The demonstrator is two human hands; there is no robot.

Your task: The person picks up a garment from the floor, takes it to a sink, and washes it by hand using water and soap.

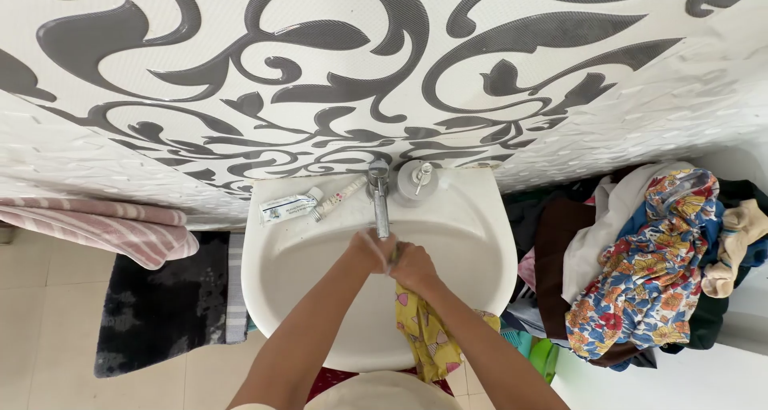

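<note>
Both hands gripping yellow cloth (hanging below), over sink

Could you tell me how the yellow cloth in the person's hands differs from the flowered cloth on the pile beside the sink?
The yellow cloth is gripped by the right hand under the tap and hangs down over the sink; the flowered cloth lies untouched on a heap of clothes. The yellow cloth is mostly one colour with small pink marks; the flowered cloth mixes blue, orange and white. The yellow cloth shows as a narrower strip. Both are patterned fabric.
</note>
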